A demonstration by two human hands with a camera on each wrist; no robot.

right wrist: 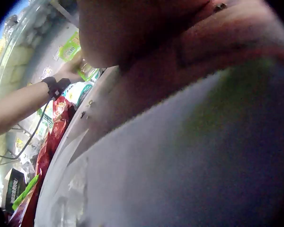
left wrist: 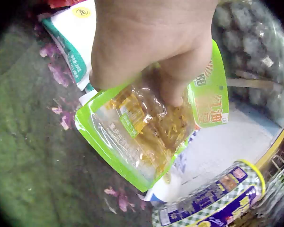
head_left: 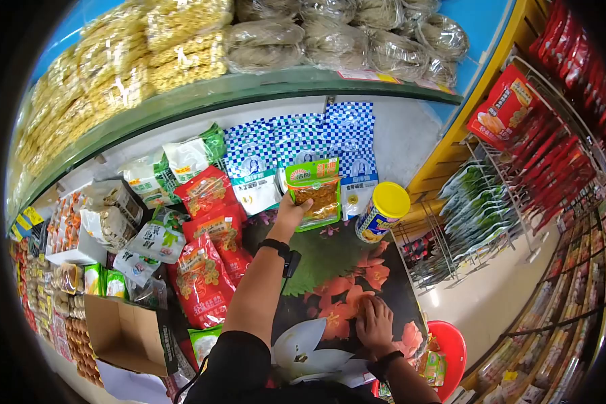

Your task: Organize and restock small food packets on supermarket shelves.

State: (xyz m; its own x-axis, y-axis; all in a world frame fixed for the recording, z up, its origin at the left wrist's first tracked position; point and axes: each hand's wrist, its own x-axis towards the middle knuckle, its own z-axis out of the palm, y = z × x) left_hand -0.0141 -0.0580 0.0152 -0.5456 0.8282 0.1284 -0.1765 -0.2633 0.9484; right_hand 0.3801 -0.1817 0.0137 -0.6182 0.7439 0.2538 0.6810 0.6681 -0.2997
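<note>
My left hand (head_left: 292,211) grips a green-edged clear food pouch (head_left: 324,196) by its lower left side, thumb across the front. Yellow-brown food shows through the pouch window (left wrist: 154,130) in the left wrist view. Behind it stand blue-and-white checked bags (head_left: 252,151), and a blue can with a yellow lid (head_left: 390,200) is just to its right. On the dark flower-print table cover (head_left: 286,269) rests my right hand (head_left: 376,323), fingers relaxed over an orange flower. The right wrist view shows that hand (right wrist: 132,33) dark and close up.
Red packets (head_left: 205,283) and white-green bags (head_left: 158,239) pile up on the left, beside an opened cardboard box (head_left: 124,330). Overhead runs a glass shelf edge (head_left: 269,82) holding noodle packs. A red basin (head_left: 454,350) stands low at the right, below hanging packets (head_left: 478,202).
</note>
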